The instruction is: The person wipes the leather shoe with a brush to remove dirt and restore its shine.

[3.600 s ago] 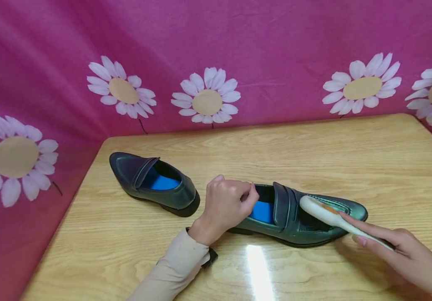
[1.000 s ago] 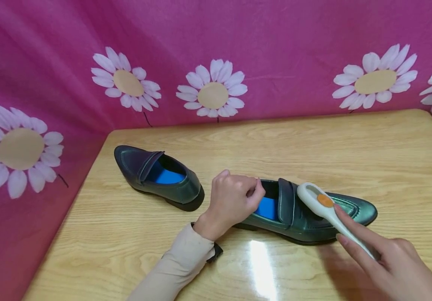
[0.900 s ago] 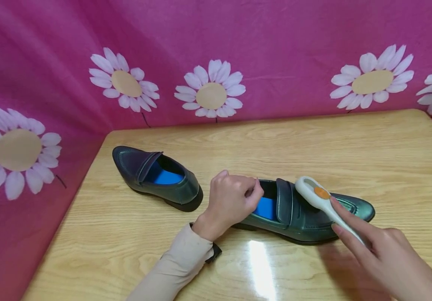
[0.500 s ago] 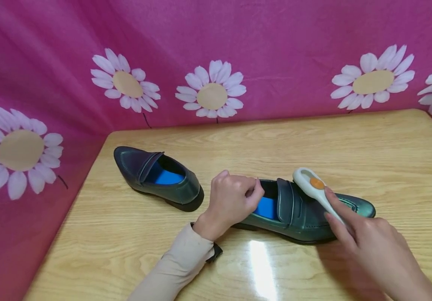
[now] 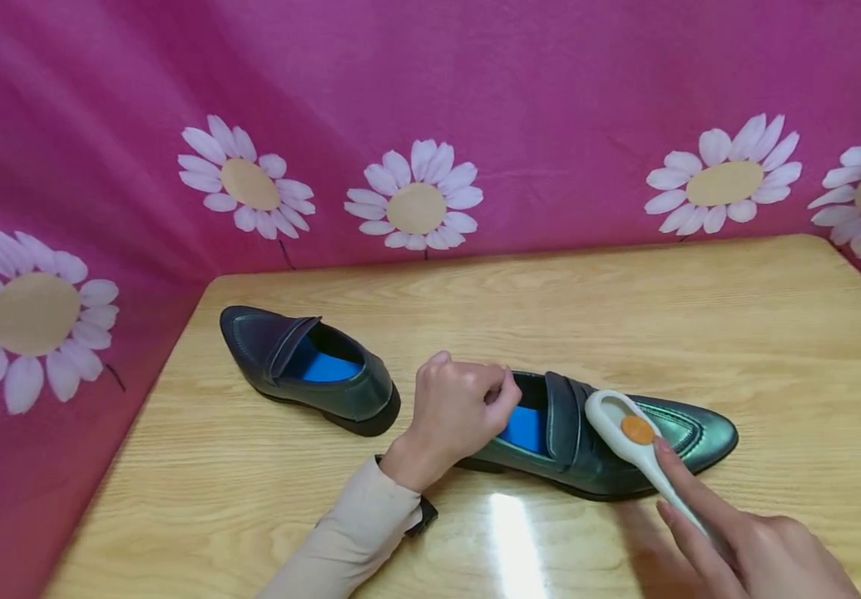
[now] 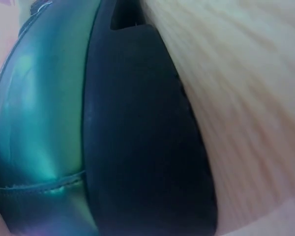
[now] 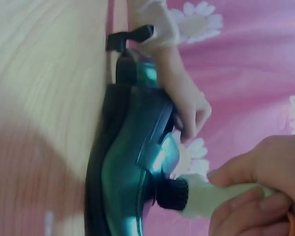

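A dark green loafer (image 5: 587, 470) with a blue insole stands on the table, toe to the right. My left hand (image 5: 454, 412) grips it at the heel end, fingers curled over the collar. Its black heel block (image 6: 142, 128) fills much of the left wrist view. My right hand (image 5: 755, 537) holds a white-handled shoe brush (image 5: 643, 456) with an orange button (image 5: 637, 429), forefinger stretched along the handle. In the right wrist view the brush's dark bristles (image 7: 173, 194) meet the loafer's upper, just in front of the strap.
The matching loafer (image 5: 343, 398) stands apart at the left, toe pointing to the back left. A wooden table (image 5: 520, 308) carries both shoes. Behind it hangs a pink cloth (image 5: 550, 100) with large white daisies.
The brush head has swept over the vamp from the shoe's far edge back toward me. Earlier it lay farther toward the toe. My left hand keeps its hold on the heel end.
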A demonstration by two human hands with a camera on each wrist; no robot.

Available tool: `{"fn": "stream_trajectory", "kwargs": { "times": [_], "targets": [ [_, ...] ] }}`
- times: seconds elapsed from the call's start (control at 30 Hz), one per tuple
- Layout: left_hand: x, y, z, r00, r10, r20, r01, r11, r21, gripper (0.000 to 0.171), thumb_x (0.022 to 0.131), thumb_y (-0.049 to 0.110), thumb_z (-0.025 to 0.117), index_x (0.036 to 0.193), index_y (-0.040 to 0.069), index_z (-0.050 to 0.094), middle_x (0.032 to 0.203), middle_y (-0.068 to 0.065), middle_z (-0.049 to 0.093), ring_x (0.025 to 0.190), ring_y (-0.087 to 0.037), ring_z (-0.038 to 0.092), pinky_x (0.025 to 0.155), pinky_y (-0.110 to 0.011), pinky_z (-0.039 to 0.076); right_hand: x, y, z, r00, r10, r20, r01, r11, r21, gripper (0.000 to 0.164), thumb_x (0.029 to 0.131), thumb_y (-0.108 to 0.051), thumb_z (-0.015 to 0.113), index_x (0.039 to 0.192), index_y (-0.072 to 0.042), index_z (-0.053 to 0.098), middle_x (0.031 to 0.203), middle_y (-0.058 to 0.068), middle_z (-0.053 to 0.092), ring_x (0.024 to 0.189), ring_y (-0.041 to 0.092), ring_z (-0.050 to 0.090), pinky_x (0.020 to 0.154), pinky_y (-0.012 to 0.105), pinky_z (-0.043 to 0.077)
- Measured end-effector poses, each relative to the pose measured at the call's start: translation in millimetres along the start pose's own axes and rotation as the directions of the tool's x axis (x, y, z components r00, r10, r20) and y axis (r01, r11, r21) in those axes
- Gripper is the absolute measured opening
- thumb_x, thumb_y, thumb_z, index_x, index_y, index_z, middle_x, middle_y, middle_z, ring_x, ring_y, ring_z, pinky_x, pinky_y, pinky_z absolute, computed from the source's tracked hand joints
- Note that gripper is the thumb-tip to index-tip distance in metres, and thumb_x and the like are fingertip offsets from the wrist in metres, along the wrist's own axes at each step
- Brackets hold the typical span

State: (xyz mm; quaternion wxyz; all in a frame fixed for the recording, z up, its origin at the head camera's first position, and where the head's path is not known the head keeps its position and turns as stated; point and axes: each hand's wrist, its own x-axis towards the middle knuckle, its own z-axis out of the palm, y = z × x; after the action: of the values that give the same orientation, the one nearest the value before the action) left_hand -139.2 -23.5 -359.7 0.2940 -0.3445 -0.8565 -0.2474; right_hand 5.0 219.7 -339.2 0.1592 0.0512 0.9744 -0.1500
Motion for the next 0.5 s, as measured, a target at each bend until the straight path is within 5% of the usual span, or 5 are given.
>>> {"fn": "stream_trajectory", "kwargs": {
  "times": [0.17, 0.37, 0.5],
  "targets": [
    [-1.2, 2.8, 0.9, 1.000, 0.008, 0.016, -0.007, 1.000, -0.020, 0.038, 0.086, 0.014, 0.059, 0.048, 0.019, 0.054, 0.043, 0.010, 0.040, 0.038, -0.005, 0.033, 0.049, -0.022, 0.019, -5.9, -13.7, 2.7, 0.988, -0.033, -0.149, 0.022, 0.997, -0.079, 0.065, 0.097, -0.049, 0.047, 0.152, -0.019, 0.027, 0.051, -0.002, 0.035, 0.042, 0.014, 0.035, 0.044, 0.029, 0.026],
    [-4.1, -0.3, -1.6, 1.000, 0.002, 0.005, -0.002, 0.999, -0.034, 0.036, 0.084, 0.012, 0.060, 0.049, 0.018, 0.056, 0.042, 0.010, 0.040, 0.038, -0.005, 0.034, 0.048, -0.023, 0.019, 12.1, -24.9, -7.7, 0.992, -0.054, -0.112, 0.048, 0.997, -0.056, 0.064, 0.099, -0.044, 0.048, 0.153, -0.021, 0.025, 0.054, 0.001, 0.036, 0.047, 0.015, 0.039, 0.049, 0.032, 0.033],
    [-2.6, 1.0, 0.2, 1.000, -0.007, 0.001, 0.007, 0.999, -0.046, 0.036, 0.085, 0.013, 0.059, 0.049, 0.018, 0.056, 0.042, 0.009, 0.040, 0.038, -0.005, 0.033, 0.048, -0.023, 0.019, 15.2, -19.8, -12.8, 0.986, -0.066, -0.155, 0.054, 0.996, -0.077, 0.063, 0.099, -0.042, 0.049, 0.153, -0.020, 0.026, 0.054, 0.002, 0.035, 0.048, 0.016, 0.038, 0.050, 0.032, 0.034]
  ]
}}
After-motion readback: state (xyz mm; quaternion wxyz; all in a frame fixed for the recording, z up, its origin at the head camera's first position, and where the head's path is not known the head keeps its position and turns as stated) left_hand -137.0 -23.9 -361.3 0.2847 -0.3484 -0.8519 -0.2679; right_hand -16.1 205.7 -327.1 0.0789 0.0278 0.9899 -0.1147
